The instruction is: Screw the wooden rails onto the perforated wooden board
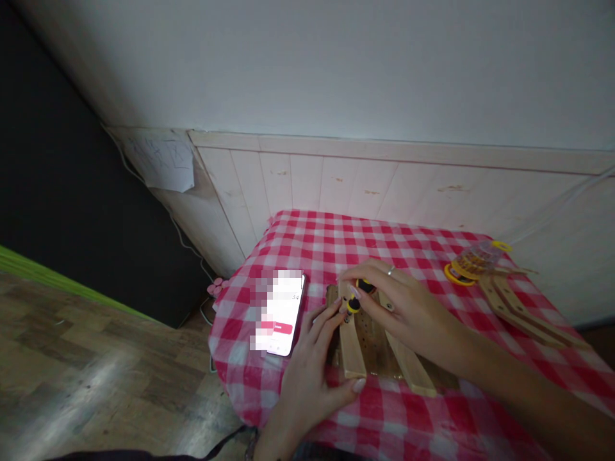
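Note:
My right hand (408,301), with a ring on one finger, is closed on a small yellow-and-black screwdriver (353,305). The screwdriver's lower end points down at the left wooden strip (353,355). My left hand (312,368) grips that strip, its thumb at the near end and its fingertips close to the screwdriver's tip; the tip itself is hard to make out. A second wooden strip (413,368) lies to the right, partly under my right hand. Both strips rest on a brown board with small holes (369,339).
A lit phone (283,314) lies left of the board on the red-and-white checked tablecloth (327,240). To the right are a clear container with yellow ends (475,262) and angled wooden pieces with holes (514,307). A panelled wall (336,179) borders the table's far side.

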Demonstrator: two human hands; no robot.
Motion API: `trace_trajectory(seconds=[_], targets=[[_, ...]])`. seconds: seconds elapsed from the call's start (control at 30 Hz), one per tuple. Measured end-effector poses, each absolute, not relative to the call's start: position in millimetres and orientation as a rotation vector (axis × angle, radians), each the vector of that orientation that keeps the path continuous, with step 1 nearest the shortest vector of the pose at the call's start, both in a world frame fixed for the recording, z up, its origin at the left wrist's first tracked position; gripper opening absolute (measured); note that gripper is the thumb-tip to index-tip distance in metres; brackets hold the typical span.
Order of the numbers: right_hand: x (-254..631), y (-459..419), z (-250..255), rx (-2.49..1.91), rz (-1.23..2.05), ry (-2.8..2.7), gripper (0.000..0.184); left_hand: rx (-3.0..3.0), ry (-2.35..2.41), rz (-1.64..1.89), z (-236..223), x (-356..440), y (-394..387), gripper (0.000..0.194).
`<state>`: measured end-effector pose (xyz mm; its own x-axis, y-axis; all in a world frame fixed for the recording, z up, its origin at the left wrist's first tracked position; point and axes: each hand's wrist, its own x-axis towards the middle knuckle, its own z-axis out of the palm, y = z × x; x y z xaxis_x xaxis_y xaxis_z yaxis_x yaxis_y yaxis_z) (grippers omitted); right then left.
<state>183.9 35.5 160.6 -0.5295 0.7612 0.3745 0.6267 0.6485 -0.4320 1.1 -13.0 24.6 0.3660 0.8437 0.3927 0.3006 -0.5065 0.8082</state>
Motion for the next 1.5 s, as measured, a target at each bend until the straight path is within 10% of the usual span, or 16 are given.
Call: trace_trajectory(seconds=[1.13, 1.5], targets=[[169.1, 39.0, 127.1, -1.191, -0.55, -2.988, 0.027, 1.871, 0.95, 1.14, 24.2, 1.4, -12.4, 0.079], [175.7, 46.2, 118.2, -1.015, -0.236, -2.904, 0.025, 1.9, 0.969, 1.144, 22.5, 1.8, -11.9, 0.079]])
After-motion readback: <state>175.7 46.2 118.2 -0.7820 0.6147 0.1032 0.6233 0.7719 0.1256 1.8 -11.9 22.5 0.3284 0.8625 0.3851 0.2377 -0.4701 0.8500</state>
